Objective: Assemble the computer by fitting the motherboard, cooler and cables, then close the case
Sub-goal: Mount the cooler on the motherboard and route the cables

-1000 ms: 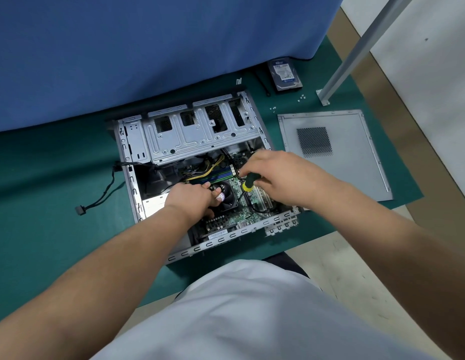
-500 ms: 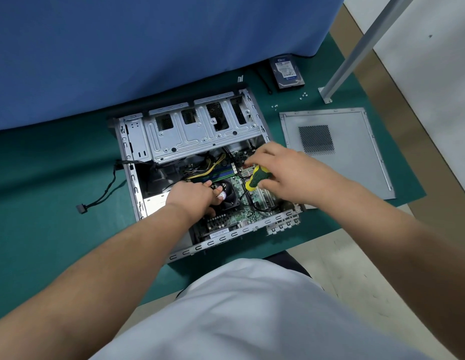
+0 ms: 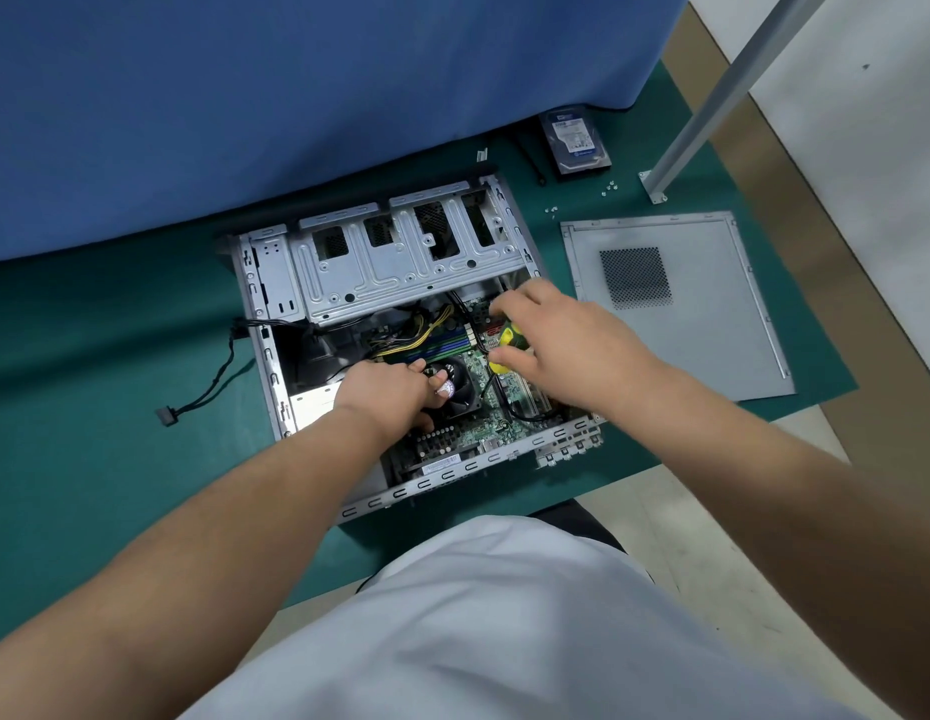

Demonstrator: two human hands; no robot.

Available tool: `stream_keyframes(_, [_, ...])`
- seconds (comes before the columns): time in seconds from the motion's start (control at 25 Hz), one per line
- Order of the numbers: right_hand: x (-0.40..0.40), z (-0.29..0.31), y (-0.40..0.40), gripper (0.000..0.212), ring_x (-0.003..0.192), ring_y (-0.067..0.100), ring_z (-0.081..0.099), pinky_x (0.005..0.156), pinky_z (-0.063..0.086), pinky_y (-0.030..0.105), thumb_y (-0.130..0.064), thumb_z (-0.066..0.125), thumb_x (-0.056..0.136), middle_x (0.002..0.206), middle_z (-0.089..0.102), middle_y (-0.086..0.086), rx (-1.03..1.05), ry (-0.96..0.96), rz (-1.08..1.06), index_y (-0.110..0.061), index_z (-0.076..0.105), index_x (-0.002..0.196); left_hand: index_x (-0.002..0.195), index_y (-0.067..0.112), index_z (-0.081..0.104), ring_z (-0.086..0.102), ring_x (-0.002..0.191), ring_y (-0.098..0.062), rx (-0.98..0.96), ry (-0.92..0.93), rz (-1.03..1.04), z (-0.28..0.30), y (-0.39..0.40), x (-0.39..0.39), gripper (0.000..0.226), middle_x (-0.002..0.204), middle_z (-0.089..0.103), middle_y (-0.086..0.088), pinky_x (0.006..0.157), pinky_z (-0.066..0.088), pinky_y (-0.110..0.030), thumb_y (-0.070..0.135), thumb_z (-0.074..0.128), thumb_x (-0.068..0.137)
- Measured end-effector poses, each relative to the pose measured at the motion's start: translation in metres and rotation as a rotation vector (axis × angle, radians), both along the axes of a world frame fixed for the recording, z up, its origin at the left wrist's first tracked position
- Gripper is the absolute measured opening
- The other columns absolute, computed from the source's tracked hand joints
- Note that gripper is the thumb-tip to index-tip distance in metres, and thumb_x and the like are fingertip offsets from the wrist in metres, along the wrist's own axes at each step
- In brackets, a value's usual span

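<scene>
An open grey computer case [image 3: 400, 262] lies on its side on the green mat. Inside sits the green motherboard [image 3: 468, 433] with a black cooler fan [image 3: 460, 387] on it. My left hand [image 3: 387, 394] grips the cooler, its fingers curled round the left edge and thumb on top. My right hand [image 3: 561, 340] holds a yellow and green screwdriver [image 3: 507, 348] over the board, to the right of the cooler. Its tip is hidden. Yellow and black cables [image 3: 426, 330] run behind the cooler.
The loose grey side panel [image 3: 712, 324] lies flat to the right of the case. A hard drive [image 3: 574, 140] and several small screws [image 3: 608, 187] lie at the back right. A black cable with a plug [image 3: 166, 414] trails left. A metal post [image 3: 712, 96] stands at the right.
My right hand has shifted up and to the right with the screwdriver, which now lies more tilted in my grip. My left hand stays on the cooler.
</scene>
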State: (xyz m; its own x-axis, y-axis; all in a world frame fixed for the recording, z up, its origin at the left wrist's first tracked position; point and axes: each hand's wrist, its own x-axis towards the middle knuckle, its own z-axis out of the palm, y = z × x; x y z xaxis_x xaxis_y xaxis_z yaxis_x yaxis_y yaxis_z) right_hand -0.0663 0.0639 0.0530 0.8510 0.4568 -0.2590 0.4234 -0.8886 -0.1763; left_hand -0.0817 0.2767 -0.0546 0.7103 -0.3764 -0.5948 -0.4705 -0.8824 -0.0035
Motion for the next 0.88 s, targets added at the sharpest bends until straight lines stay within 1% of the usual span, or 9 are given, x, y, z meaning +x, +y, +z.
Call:
stream_keyframes(0.16, [0.009, 0.014, -0.012, 0.032, 0.114, 0.023, 0.061, 0.094, 0.052, 0.04, -0.028, 0.061, 0.099, 0.133, 0.059, -0.005, 0.07, 0.125, 0.077, -0.032, 0.06, 0.13, 0.156, 0.055, 0.021, 0.057, 0.133, -0.024, -0.01, -0.004, -0.009, -0.001, 0.002, 0.001, 0.056, 0.171, 0.017, 0.003, 0.09, 0.048, -0.038, 0.054, 0.045, 0.105])
stream_keyframes(0.28, [0.0, -0.002, -0.004, 0.03, 0.091, 0.03, 0.068, 0.064, 0.05, 0.037, -0.045, 0.049, 0.104, 0.093, 0.066, 0.003, -0.021, -0.098, -0.087, -0.02, 0.064, 0.109, 0.156, 0.056, 0.021, 0.057, 0.133, -0.025, -0.007, 0.003, -0.009, -0.004, 0.003, 0.001, 0.056, 0.171, 0.016, 0.003, 0.089, 0.049, -0.038, 0.054, 0.044, 0.105])
stream_keyframes(0.4, [-0.007, -0.01, -0.002, 0.05, 0.064, 0.032, 0.061, 0.045, 0.024, 0.029, -0.059, 0.029, 0.106, 0.058, 0.035, -0.002, -0.185, -0.218, -0.179, -0.017, 0.054, 0.091, 0.156, 0.055, 0.02, 0.058, 0.132, -0.025, 0.0, 0.004, -0.006, -0.006, 0.002, 0.002, 0.056, 0.171, 0.016, 0.003, 0.083, 0.049, -0.037, 0.052, 0.045, 0.106])
stream_keyframes(0.48, [-0.001, -0.011, -0.011, 0.05, 0.073, 0.031, 0.063, 0.05, 0.039, 0.031, -0.061, 0.027, 0.105, 0.072, 0.052, 0.0, -0.11, -0.126, -0.071, -0.02, 0.057, 0.11, 0.157, 0.055, 0.02, 0.058, 0.133, -0.024, 0.008, 0.003, -0.004, -0.007, 0.003, 0.003, 0.057, 0.171, 0.016, 0.003, 0.078, 0.045, -0.036, 0.053, 0.045, 0.106])
stream_keyframes(0.52, [0.001, -0.009, -0.016, 0.044, 0.085, 0.029, 0.065, 0.06, 0.05, 0.035, -0.059, 0.032, 0.105, 0.096, 0.061, 0.001, -0.043, -0.024, 0.003, -0.027, 0.054, 0.125, 0.157, 0.055, 0.02, 0.058, 0.132, -0.024, 0.007, 0.005, 0.0, -0.008, 0.002, 0.003, 0.057, 0.171, 0.017, 0.003, 0.077, 0.043, -0.036, 0.053, 0.045, 0.105])
stream_keyframes(0.6, [0.005, 0.001, -0.023, 0.038, 0.099, 0.024, 0.063, 0.082, 0.054, 0.04, -0.044, 0.047, 0.104, 0.133, 0.052, -0.005, 0.058, 0.169, 0.114, -0.041, 0.043, 0.142, 0.157, 0.055, 0.02, 0.059, 0.131, -0.024, 0.013, 0.003, 0.001, -0.008, 0.001, 0.002, 0.058, 0.171, 0.017, 0.003, 0.079, 0.046, -0.037, 0.054, 0.046, 0.105])
stream_keyframes(0.68, [0.006, 0.004, -0.025, 0.042, 0.108, 0.021, 0.061, 0.091, 0.053, 0.041, -0.032, 0.055, 0.102, 0.137, 0.052, -0.007, 0.112, 0.202, 0.153, -0.041, 0.048, 0.142, 0.157, 0.055, 0.02, 0.059, 0.131, -0.025, 0.018, -0.001, -0.007, -0.006, 0.002, 0.001, 0.058, 0.171, 0.017, 0.003, 0.089, 0.05, -0.04, 0.053, 0.046, 0.105])
stream_keyframes(0.8, [0.001, -0.005, -0.015, 0.033, 0.095, 0.025, 0.066, 0.074, 0.053, 0.038, -0.049, 0.049, 0.103, 0.105, 0.067, 0.0, 0.034, 0.018, 0.044, -0.029, 0.062, 0.125, 0.157, 0.055, 0.021, 0.058, 0.132, -0.024, -0.003, 0.011, 0.004, -0.004, 0.002, 0.002, 0.058, 0.171, 0.017, 0.003, 0.093, 0.049, -0.04, 0.052, 0.047, 0.105])
stream_keyframes(0.88, [-0.005, -0.014, -0.005, 0.05, 0.066, 0.03, 0.059, 0.05, 0.037, 0.031, -0.062, 0.035, 0.103, 0.064, 0.052, -0.001, -0.128, -0.162, -0.126, -0.02, 0.061, 0.103, 0.157, 0.055, 0.02, 0.058, 0.132, -0.025, -0.006, 0.004, 0.001, -0.004, 0.002, 0.001, 0.057, 0.171, 0.017, 0.003, 0.094, 0.05, -0.042, 0.051, 0.046, 0.106])
